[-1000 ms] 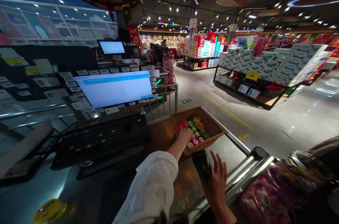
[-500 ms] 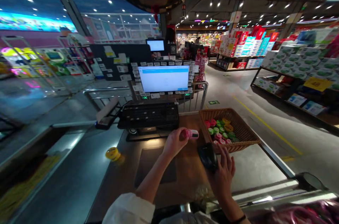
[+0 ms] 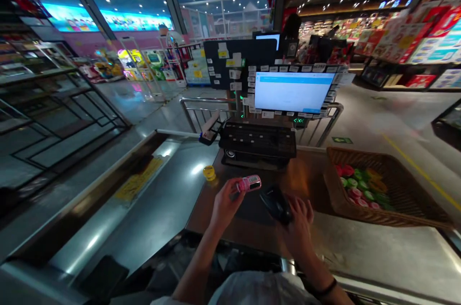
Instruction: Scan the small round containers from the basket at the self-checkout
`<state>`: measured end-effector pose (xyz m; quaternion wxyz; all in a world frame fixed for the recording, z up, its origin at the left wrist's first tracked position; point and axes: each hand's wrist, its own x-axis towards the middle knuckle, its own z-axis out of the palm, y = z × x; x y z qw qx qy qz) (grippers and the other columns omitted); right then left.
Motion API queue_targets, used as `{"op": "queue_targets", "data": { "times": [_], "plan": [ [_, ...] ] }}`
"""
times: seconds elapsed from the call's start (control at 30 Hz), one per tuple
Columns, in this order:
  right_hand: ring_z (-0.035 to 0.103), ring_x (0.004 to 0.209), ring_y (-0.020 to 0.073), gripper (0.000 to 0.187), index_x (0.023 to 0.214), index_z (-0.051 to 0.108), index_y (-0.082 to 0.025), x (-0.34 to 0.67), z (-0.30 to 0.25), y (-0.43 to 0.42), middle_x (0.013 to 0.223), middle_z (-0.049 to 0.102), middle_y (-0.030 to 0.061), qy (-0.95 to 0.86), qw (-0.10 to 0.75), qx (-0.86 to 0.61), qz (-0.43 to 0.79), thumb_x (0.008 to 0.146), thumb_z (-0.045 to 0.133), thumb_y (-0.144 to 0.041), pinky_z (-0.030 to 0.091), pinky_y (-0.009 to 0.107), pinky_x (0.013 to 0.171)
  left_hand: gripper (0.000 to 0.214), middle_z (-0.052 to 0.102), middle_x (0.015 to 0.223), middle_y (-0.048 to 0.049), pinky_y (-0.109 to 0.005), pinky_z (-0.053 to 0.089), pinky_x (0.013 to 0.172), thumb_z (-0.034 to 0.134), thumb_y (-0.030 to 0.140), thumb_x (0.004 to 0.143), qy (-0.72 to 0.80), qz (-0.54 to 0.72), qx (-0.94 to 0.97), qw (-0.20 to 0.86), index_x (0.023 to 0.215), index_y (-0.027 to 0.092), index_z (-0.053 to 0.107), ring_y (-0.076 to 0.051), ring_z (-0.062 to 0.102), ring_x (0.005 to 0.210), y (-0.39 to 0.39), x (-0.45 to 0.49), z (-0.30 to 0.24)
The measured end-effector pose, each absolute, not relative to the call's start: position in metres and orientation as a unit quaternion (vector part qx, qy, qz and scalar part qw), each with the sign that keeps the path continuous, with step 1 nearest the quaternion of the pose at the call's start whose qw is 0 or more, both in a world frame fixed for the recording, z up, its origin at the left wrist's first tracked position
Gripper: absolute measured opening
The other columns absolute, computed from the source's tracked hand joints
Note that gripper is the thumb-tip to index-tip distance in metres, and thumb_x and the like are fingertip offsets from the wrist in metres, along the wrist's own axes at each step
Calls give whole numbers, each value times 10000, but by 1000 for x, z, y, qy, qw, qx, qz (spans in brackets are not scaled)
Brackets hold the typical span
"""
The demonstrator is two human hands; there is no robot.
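Observation:
My left hand [image 3: 226,201] is closed around a small pink bottle [image 3: 249,183], tilted on its side above the counter, its dark label facing up. My right hand [image 3: 297,223] grips a black handheld barcode scanner [image 3: 276,204], whose head points toward the bottle with a small gap between them. A yellow-capped container [image 3: 209,173] stands on the counter to the left of my left hand. To the right, a wicker basket [image 3: 336,194] holds several small containers [image 3: 360,187] with pink, green and yellow lids.
Beyond my hands sit a black keyboard [image 3: 257,139] and a lit monitor [image 3: 293,92] edged with paper labels. A metal rail [image 3: 212,102] runs behind them. At left lies a steel counter surface [image 3: 169,189]. Shop shelves [image 3: 392,43] stand in the right background.
My view has turned left, so the monitor and basket appear farther right. The bottle has moved left over the counter with my left hand, and the scanner has moved along with it.

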<state>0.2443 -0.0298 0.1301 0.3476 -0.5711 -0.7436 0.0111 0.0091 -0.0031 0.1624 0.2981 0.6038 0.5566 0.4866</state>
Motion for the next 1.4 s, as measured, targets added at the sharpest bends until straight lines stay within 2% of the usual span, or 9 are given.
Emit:
{"op": "queue_targets", "data": {
  "times": [0.13, 0.3, 0.4, 0.5, 0.6, 0.67, 0.83, 1.07, 1.4],
  "plan": [
    [549, 1158, 277, 369, 1234, 599, -246, 220, 130, -33, 1212, 661, 78, -754, 343, -560, 26, 888, 560, -371, 227, 539, 1133, 353, 683, 1173, -74, -333, 547, 954, 652, 368, 892, 551, 517, 568, 327, 1197, 202, 587, -188, 678, 1060, -19, -9, 143],
    [570, 1142, 279, 351, 1216, 606, -261, 203, 127, -35, 1204, 672, 77, -762, 327, -556, 44, 913, 554, -428, 217, 556, 1129, 494, 701, 1119, -97, -323, 557, 878, 687, 544, 833, 540, 556, 488, 401, 1154, 191, 557, -206, 690, 1020, -24, -18, 117],
    [579, 1135, 277, 354, 1225, 602, -265, 200, 124, -36, 1193, 678, 70, -767, 319, -555, 46, 914, 558, -428, 207, 568, 1130, 589, 700, 1161, -93, -345, 558, 877, 669, 601, 830, 524, 567, 454, 445, 1257, 219, 532, -202, 702, 984, -26, -20, 113],
    [591, 1122, 270, 341, 1221, 611, -275, 198, 122, -37, 1173, 685, 58, -769, 309, -557, 40, 914, 556, -414, 219, 558, 1126, 657, 694, 1218, -105, -311, 555, 794, 649, 594, 854, 518, 545, 442, 489, 1383, 233, 502, -211, 710, 969, -27, -22, 118],
    [596, 1121, 267, 351, 1229, 609, -273, 197, 122, -37, 1173, 689, 57, -767, 305, -564, 33, 913, 566, -420, 235, 543, 1119, 620, 695, 1228, -116, -259, 528, 728, 670, 554, 858, 512, 541, 430, 510, 1360, 213, 544, -215, 706, 982, -23, -20, 120],
    [598, 1115, 268, 346, 1222, 607, -268, 196, 122, -36, 1165, 692, 59, -763, 307, -568, 33, 919, 567, -430, 234, 546, 1113, 590, 704, 1201, -112, -262, 534, 768, 701, 517, 846, 501, 552, 423, 515, 1327, 208, 554, -205, 705, 976, -18, -17, 118],
    [612, 1058, 263, 321, 1151, 625, -240, 196, 119, -32, 1081, 714, 63, -754, 325, -571, 25, 936, 552, -467, 266, 518, 1083, 554, 717, 1074, -70, -290, 560, 821, 764, 503, 777, 528, 558, 465, 441, 1198, 211, 554, -193, 706, 933, -4, -8, 109],
    [639, 945, 242, 330, 1031, 657, -199, 198, 114, -27, 964, 732, 78, -751, 347, -560, 45, 934, 551, -497, 369, 407, 931, 397, 652, 1212, -93, -394, 522, 982, 672, 326, 874, 565, 488, 632, 210, 1241, 222, 564, -235, 643, 1112, 0, -9, 122],
    [656, 941, 224, 355, 1044, 680, -212, 190, 113, -26, 990, 741, 71, -740, 336, -578, 75, 950, 534, -521, 362, 389, 913, 445, 652, 1260, -77, -411, 506, 981, 626, 201, 883, 591, 413, 679, 138, 1316, 256, 533, -246, 626, 1136, 2, -13, 113]
  ]
}}
